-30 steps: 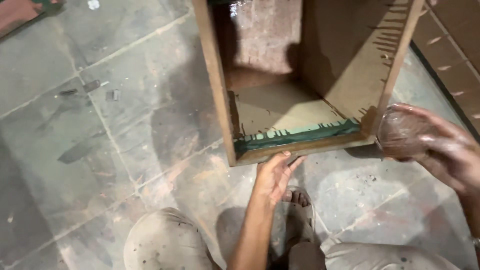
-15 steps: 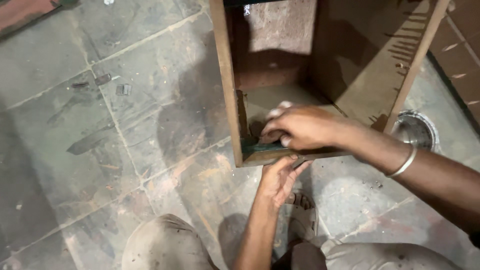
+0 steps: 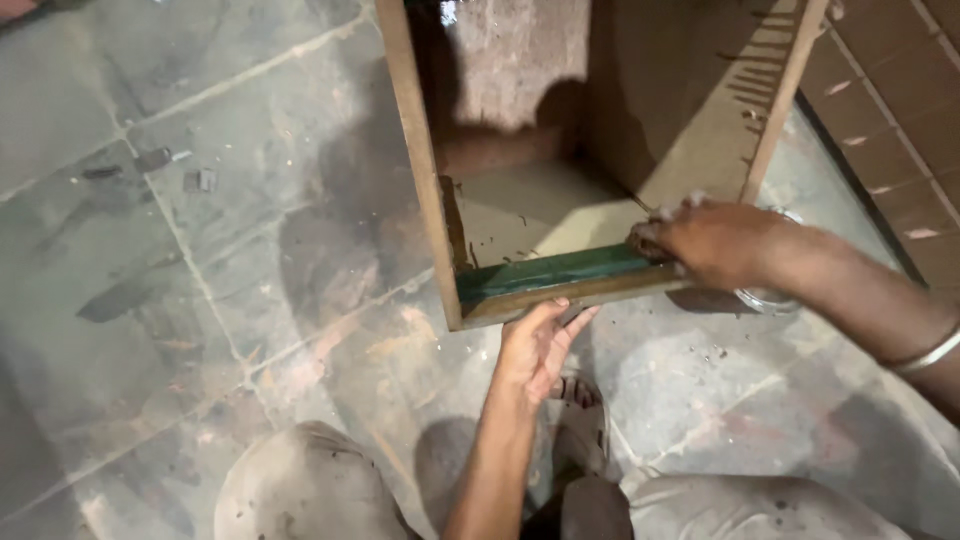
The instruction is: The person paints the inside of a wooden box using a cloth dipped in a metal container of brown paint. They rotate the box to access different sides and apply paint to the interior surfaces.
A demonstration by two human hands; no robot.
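Wooden box (image 3: 600, 150) stands on the floor (image 3: 200, 250). Its front edge (image 3: 550, 275) is coated dark green leftward of the right hand (image 3: 710, 240), grip pinching something unclear; rightward remains bare. Left hand (image 3: 535, 345), fingers spread, braces beneath.

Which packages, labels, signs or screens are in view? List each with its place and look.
None in view: only a bare wooden box frame with a green-coated front edge, a small round container on the stone floor behind the right hand, and the left hand under the edge.
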